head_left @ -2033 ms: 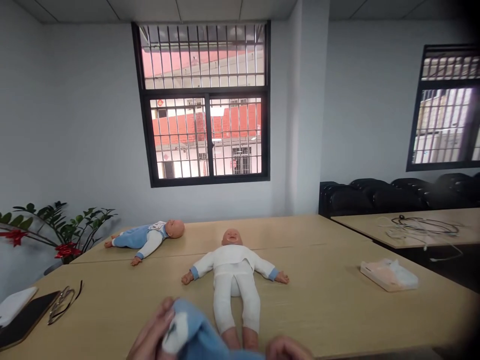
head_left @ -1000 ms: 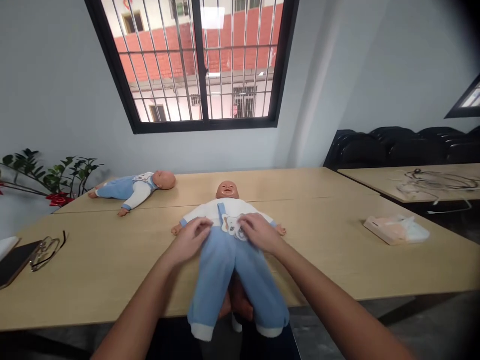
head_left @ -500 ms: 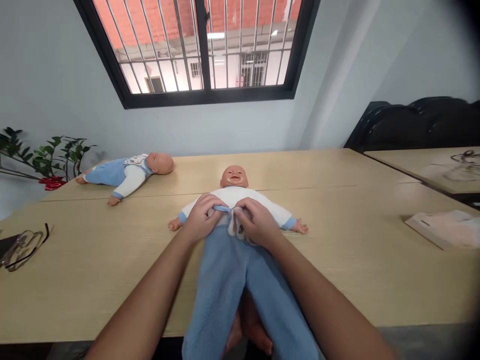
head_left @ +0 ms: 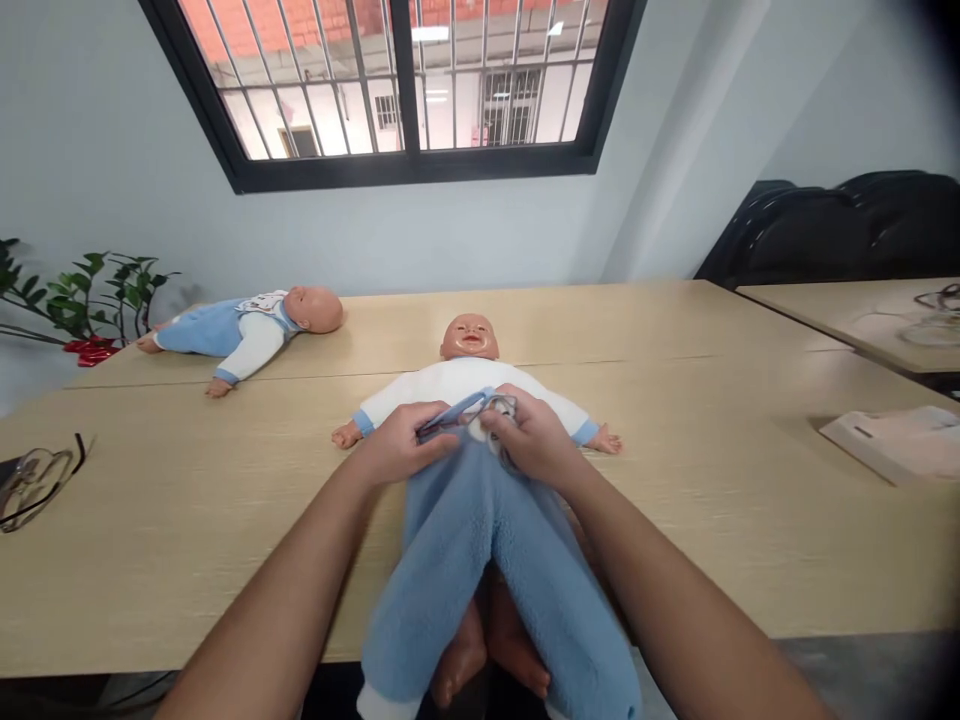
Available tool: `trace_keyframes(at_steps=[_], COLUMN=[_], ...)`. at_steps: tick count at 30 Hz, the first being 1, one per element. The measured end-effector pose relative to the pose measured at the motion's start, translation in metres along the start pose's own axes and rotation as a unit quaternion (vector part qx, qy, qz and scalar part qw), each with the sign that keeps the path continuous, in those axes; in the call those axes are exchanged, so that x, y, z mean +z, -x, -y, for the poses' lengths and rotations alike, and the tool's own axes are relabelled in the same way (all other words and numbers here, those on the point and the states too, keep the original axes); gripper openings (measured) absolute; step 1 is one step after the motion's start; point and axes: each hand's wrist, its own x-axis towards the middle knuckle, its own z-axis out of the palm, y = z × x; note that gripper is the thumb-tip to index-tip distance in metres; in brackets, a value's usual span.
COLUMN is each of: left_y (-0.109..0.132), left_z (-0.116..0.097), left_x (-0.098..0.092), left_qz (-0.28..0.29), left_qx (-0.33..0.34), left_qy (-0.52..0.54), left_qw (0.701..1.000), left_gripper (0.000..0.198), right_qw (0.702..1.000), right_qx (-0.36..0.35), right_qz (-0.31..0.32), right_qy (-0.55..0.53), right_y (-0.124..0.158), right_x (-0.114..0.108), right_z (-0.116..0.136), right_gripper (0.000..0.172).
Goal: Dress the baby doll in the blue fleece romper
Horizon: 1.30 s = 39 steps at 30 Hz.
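A baby doll [head_left: 470,338] lies on its back before me in a white top with blue cuffs, arms spread wide. Fluffy blue overalls [head_left: 450,540] lie over its lower body, legs toward me. My left hand [head_left: 409,440] pinches a blue-edged part of the overalls near the doll's belly. Opposite it, my right hand [head_left: 529,430] grips the white-patterned bib part, its fingers closed on bunched cloth. The doll's bare feet [head_left: 491,660] show between the trouser legs, past the table's front edge. My fingers cover much of the gathered fabric.
A second doll [head_left: 247,325], dressed in blue and white, lies at the back left near a potted plant [head_left: 97,300]. Glasses [head_left: 45,485] rest at the left edge of the wooden table [head_left: 712,480]. A white box [head_left: 892,445] lies at the right.
The bib cloth between my hands has been raised and spread, with more of its blue edge showing. My left hand's fingers have straightened somewhat. The view has tilted slightly down.
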Motion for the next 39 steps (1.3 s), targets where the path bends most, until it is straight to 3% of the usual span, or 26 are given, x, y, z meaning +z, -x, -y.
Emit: trace_keyframes(at_steps=[3, 6, 9, 11, 13, 16, 18, 20, 25, 28, 31, 35, 37, 39], left_y=[0.000, 0.002, 0.004, 0.005, 0.007, 0.011, 0.014, 0.015, 0.014, 0.012, 0.010, 0.003, 0.003, 0.005], left_z=[-0.001, -0.001, -0.003, -0.005, -0.008, -0.011, -0.012, -0.012, -0.012, -0.012, -0.012, -0.013, -0.013, -0.011], left_x=[0.002, 0.009, 0.016, 0.017, 0.015, 0.008, 0.005, 0.005, 0.012, 0.014, 0.018, 0.028, 0.030, 0.025], left_qz=[-0.035, -0.106, -0.155, -0.157, -0.120, 0.018, 0.105, 0.122, -0.026, -0.083, -0.112, -0.202, -0.209, -0.154], left_qx=[-0.011, -0.046, -0.098, -0.120, -0.113, -0.089, -0.116, -0.138, -0.071, -0.068, -0.073, -0.040, -0.040, -0.051], left_qy=[0.014, 0.132, 0.259, 0.276, 0.248, 0.170, 0.115, 0.089, 0.144, 0.162, 0.168, 0.076, 0.069, 0.102], left_qw=[0.999, 0.984, 0.948, 0.940, 0.955, 0.981, 0.981, 0.979, 0.987, 0.981, 0.977, 0.975, 0.975, 0.981], left_gripper=[0.042, 0.050, 0.058, 0.057, 0.058, 0.063, 0.059, 0.051, 0.056, 0.058, 0.059, 0.054, 0.052, 0.056], right_qw=[0.997, 0.985, 0.980, 0.979, 0.985, 0.992, 0.987, 0.977, 0.943, 0.931, 0.927, 0.928, 0.931, 0.940], right_qx=[0.026, 0.048, 0.060, 0.079, 0.090, 0.082, 0.087, 0.099, 0.114, 0.127, 0.153, 0.179, 0.157, 0.118], right_qz=[0.000, 0.071, 0.153, 0.176, 0.141, 0.064, 0.058, 0.070, 0.099, 0.131, 0.188, 0.263, 0.292, 0.289], right_qy=[-0.072, -0.147, -0.116, -0.061, -0.036, -0.072, -0.122, -0.173, -0.297, -0.318, -0.288, -0.192, -0.155, -0.135], right_y=[0.000, 0.002, 0.002, 0.002, 0.001, 0.002, 0.004, 0.006, 0.010, 0.010, 0.012, 0.015, 0.014, 0.012], right_x=[-0.003, -0.008, -0.015, -0.020, -0.025, -0.025, -0.021, -0.014, -0.006, -0.008, -0.010, -0.009, -0.010, -0.012], right_z=[0.003, 0.008, 0.013, 0.013, 0.011, 0.007, 0.005, 0.005, 0.012, 0.016, 0.019, 0.022, 0.022, 0.023], right_gripper=[0.033, 0.044, 0.050, 0.047, 0.047, 0.047, 0.047, 0.048, 0.063, 0.072, 0.065, 0.050, 0.045, 0.041])
